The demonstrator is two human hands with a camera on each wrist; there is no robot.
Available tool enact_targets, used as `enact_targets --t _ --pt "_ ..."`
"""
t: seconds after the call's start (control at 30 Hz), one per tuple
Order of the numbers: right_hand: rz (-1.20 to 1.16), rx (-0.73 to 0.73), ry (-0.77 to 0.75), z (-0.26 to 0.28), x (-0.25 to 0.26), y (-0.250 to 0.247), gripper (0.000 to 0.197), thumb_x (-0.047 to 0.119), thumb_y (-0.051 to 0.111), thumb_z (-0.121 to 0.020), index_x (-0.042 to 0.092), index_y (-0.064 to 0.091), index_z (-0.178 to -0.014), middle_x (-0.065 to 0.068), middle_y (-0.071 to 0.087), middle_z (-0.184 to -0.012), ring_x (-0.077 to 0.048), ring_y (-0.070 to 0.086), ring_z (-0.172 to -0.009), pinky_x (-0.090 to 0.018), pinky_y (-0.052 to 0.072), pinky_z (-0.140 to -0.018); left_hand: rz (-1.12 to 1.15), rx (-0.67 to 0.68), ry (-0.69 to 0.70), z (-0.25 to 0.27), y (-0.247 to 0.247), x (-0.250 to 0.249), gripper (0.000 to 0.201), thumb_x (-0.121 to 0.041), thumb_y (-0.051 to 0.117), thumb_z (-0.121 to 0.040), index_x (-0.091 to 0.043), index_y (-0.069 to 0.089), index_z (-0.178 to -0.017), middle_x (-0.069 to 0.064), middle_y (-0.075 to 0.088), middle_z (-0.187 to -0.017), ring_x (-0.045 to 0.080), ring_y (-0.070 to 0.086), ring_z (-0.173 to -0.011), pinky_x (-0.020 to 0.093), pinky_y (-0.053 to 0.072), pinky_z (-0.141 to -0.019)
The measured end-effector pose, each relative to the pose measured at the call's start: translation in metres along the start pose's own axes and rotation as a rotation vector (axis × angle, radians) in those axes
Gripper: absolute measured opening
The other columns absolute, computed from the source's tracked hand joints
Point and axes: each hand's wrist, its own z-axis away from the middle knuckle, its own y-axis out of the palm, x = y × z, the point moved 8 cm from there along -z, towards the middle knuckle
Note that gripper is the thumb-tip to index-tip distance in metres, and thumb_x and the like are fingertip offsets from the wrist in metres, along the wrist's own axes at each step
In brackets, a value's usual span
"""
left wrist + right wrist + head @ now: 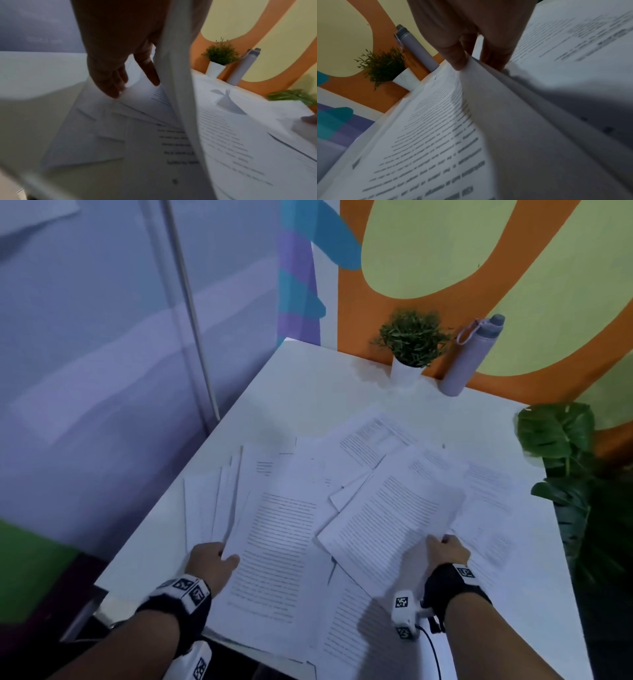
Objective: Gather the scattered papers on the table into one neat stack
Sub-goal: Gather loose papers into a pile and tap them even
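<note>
Several printed white sheets lie scattered and overlapping across the white table [308,392]. My left hand [227,554] grips the near left corner of a long printed sheet [274,542], thumb on top. In the left wrist view that sheet [178,83] is lifted on edge, with the fingers [116,88] under it above a fan of sheets [96,128]. The same fan [219,501] spreads out at the table's left side. My right hand [440,539] pinches the near edge of a tilted sheet [387,515]. In the right wrist view its edge [488,83] is raised between thumb and fingers [457,60].
A small potted plant [411,344] and a lilac bottle [469,357] stand at the table's far edge against the orange and yellow wall. A large-leafed plant [561,460] stands beside the right edge. More sheets [373,440] lie toward the far middle, and some overhang the near edge.
</note>
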Motion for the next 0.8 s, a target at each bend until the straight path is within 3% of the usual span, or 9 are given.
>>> enact_targets --t 0.1,0.23,0.3,0.37,0.43,0.5,0.57,0.7,0.8 --pt "0.052 0.050 -0.065 -0.002 0.004 0.011 0.029 0.012 0.055 -0.087 0.015 0.037 -0.064 -0.006 0.039 -0.063 -0.022 0.039 -0.057 -0.028 0.030 -0.052 -0.061 -0.024 -0.026 -0.007 -0.003 0.000 0.034 -0.030 0.062 -0.083 0.004 0.063 -0.082 0.020 0.059 -0.096 0.027 0.058 -0.084 0.032 0.048 -0.077" --pt "0.012 0.058 -0.100 0.008 0.003 0.002 0.032 0.001 0.054 -0.083 0.012 0.036 -0.060 -0.006 0.040 -0.059 -0.022 0.041 -0.060 -0.030 0.034 -0.057 -0.102 0.030 -0.038 -0.011 -0.007 -0.009 0.036 -0.027 0.057 -0.088 -0.002 0.063 -0.114 0.016 0.064 -0.120 0.029 0.060 -0.106 0.030 0.045 -0.089" --pt "-0.018 0.117 -0.091 0.020 -0.002 -0.006 0.009 -0.001 0.052 -0.084 0.005 0.053 -0.089 -0.011 0.054 -0.078 -0.026 0.052 -0.076 -0.036 0.045 -0.067 -0.116 -0.007 -0.005 -0.013 -0.013 -0.014 0.035 -0.023 0.059 -0.087 -0.001 0.064 -0.114 0.016 0.063 -0.123 0.031 0.058 -0.112 0.031 0.044 -0.093" --pt "-0.066 0.201 -0.043 0.027 -0.020 -0.009 0.055 -0.002 0.053 -0.087 0.011 0.035 -0.138 -0.018 0.059 -0.106 -0.031 0.057 -0.098 -0.037 0.046 -0.079 -0.087 -0.058 0.029 -0.013 -0.016 -0.017 0.033 -0.018 0.062 -0.084 0.000 0.064 -0.112 0.019 0.064 -0.119 0.033 0.059 -0.109 0.032 0.044 -0.093" --pt "-0.060 0.261 -0.032 0.042 -0.032 -0.017 0.074 0.004 0.057 -0.089 0.017 0.017 -0.149 -0.021 0.053 -0.132 -0.035 0.053 -0.120 -0.040 0.045 -0.092 0.011 -0.088 0.049 -0.010 -0.016 -0.017 0.045 -0.014 0.068 -0.080 -0.001 0.054 -0.121 0.022 0.062 -0.119 0.035 0.059 -0.106 0.035 0.043 -0.091" --pt "0.029 0.270 -0.048 0.054 -0.044 -0.027 0.065 0.015 0.060 -0.089 0.015 0.027 -0.146 -0.018 0.050 -0.138 -0.035 0.051 -0.123 -0.039 0.041 -0.096 0.101 -0.079 0.038 -0.010 -0.013 -0.014 0.066 -0.015 0.072 -0.076 -0.004 0.039 -0.132 0.023 0.057 -0.125 0.036 0.058 -0.109 0.037 0.043 -0.093" --pt "0.097 0.263 -0.045 0.063 -0.056 -0.033 0.039 0.016 0.057 -0.091 0.011 0.047 -0.128 -0.019 0.057 -0.125 -0.032 0.055 -0.110 -0.036 0.040 -0.093 0.074 -0.061 0.066 -0.009 -0.009 -0.017 0.064 -0.015 0.072 -0.077 -0.004 0.040 -0.132 0.021 0.058 -0.125 0.035 0.059 -0.108 0.036 0.045 -0.090" --pt "0.047 0.201 -0.003 0.067 -0.085 -0.031 0.036 0.008 0.058 -0.085 0.003 0.054 -0.121 -0.014 0.061 -0.108 -0.027 0.057 -0.091 -0.033 0.048 -0.081 -0.055 -0.155 0.186 -0.001 -0.012 -0.039 0.011 -0.009 0.058 -0.085 0.000 0.054 -0.082 0.020 0.062 -0.084 0.025 0.050 -0.068 0.033 0.042 -0.065" --pt "-0.080 0.214 0.009 0.071 -0.089 -0.017 0.038 0.008 0.063 -0.081 0.012 0.051 -0.116 -0.013 0.061 -0.106 -0.030 0.060 -0.093 -0.038 0.052 -0.081 0.009 -0.154 0.167 0.010 -0.009 -0.048 0.021 -0.010 0.046 -0.092 0.002 0.050 -0.108 0.021 0.060 -0.094 0.030 0.055 -0.080 0.032 0.040 -0.070"
